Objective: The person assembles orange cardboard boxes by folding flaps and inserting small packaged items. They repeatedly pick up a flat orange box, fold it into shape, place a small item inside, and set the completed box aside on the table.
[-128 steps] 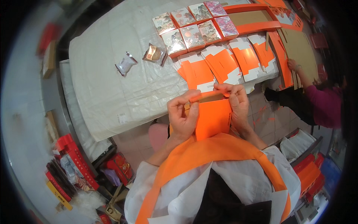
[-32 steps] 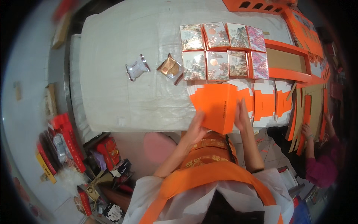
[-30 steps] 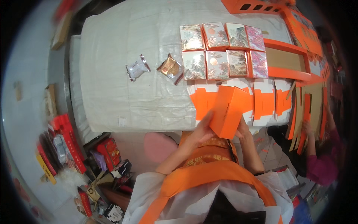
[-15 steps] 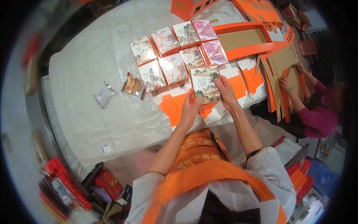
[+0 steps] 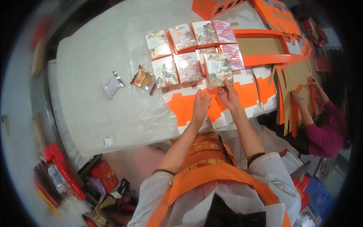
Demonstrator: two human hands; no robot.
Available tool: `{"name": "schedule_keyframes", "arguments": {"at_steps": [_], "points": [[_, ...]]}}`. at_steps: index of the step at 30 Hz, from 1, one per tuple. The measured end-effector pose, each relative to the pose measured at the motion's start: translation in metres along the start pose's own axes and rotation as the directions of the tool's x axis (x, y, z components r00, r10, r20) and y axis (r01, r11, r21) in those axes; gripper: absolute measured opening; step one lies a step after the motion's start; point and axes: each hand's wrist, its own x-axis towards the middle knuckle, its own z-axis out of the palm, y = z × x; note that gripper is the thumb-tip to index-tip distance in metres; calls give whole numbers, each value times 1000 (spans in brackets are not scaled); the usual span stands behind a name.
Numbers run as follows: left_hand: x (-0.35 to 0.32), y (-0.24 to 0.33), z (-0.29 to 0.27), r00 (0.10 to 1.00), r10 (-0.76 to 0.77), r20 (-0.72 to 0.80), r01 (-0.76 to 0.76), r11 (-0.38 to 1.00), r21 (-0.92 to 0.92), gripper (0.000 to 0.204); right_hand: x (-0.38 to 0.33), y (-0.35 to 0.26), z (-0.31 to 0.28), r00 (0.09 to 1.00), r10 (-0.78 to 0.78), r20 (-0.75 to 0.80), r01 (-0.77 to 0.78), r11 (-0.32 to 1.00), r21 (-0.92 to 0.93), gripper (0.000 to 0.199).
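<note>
Holding a small square box [image 5: 218, 69] with a shiny landscape picture on its face, the person's right hand [image 5: 228, 95] pinches its lower edge between thumb and fingers, so this grip is closed on the box. The box is lifted a little above the bench [image 5: 94, 56], tilted, and it hangs just over the near end of a group of similar picture boxes [image 5: 181, 53] that lie flat in two rows, touching each other. The left hand [image 5: 200, 107] is beside the right one, lower and slightly nearer to the person; its fingers are stretched and it holds nothing, so it is open, resting over the flat orange and white cardboard blanks [image 5: 185, 109] spread along the near edge of the bench. The bench is covered with a white sheet. To the left of the picture boxes lies a round brown pastry in a clear wrapper [image 5: 141, 79], and further left, apart from it, a small silver packet [image 5: 112, 84]. Behind the boxes stands an orange tray [image 5: 261, 47] with a brown inside. At the right side another person in a magenta sleeve [image 5: 321, 132] handles brown and orange cardboard strips [image 5: 293, 113].
</note>
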Motion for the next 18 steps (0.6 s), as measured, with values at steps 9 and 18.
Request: {"name": "schedule_keyframes", "arguments": {"at_steps": [9,18], "points": [[-53,-3,-162,893,-24,-449,46,998,38,31,56,17,22,939,-5,-345,11,1000,16,18],[-22,-46,-172,947,320,-37,-171,597,784,32,-81,100,-54,838,-425,343,195,-355,-915,48]]}}
